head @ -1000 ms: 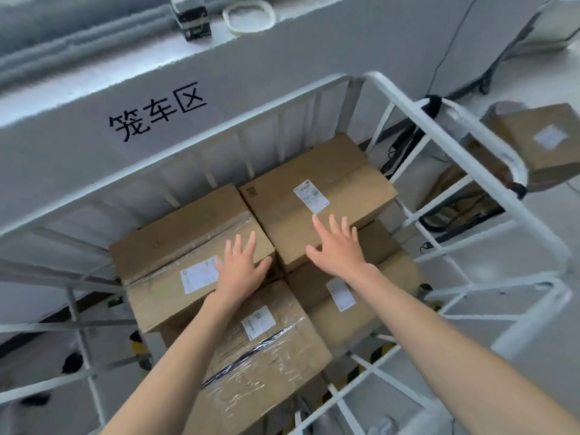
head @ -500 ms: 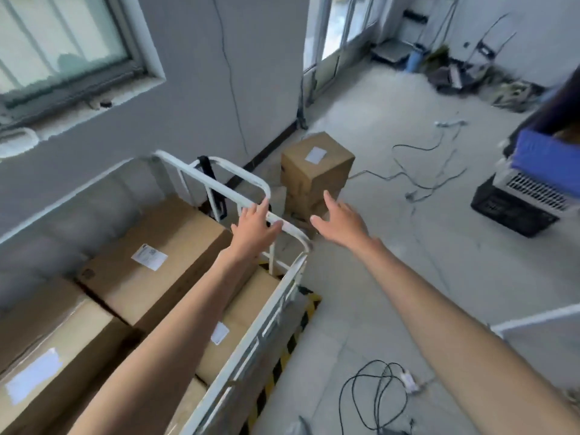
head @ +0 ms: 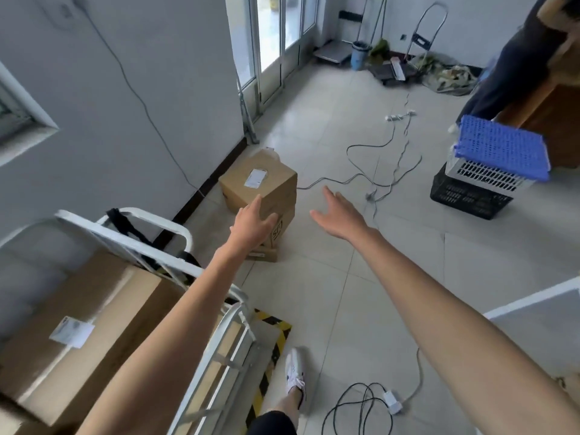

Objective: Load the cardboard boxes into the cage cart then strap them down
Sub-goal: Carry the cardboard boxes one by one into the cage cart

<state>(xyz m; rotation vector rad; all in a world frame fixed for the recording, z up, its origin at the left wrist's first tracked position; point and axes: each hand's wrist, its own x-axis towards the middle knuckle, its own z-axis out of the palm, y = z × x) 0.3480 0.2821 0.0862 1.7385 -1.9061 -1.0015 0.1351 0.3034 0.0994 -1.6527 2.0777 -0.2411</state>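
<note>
Eyeing the box (head: 272, 181) on the floor (head: 345, 293) by the wall (head: 163, 89), dead ahead, outside the cart (head: 125, 243). Both grips spread wide, empty: left grip (head: 252, 226) over its near corner, right grip (head: 340, 219) just off its right side. Left's nearer, I reckon.

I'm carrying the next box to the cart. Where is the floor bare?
Bare tiles lie between the stacked boxes and the cart, and from the boxes toward the glass doors. Crowded: cables between boxes and crates, a coiled cable by the shoe.
</note>
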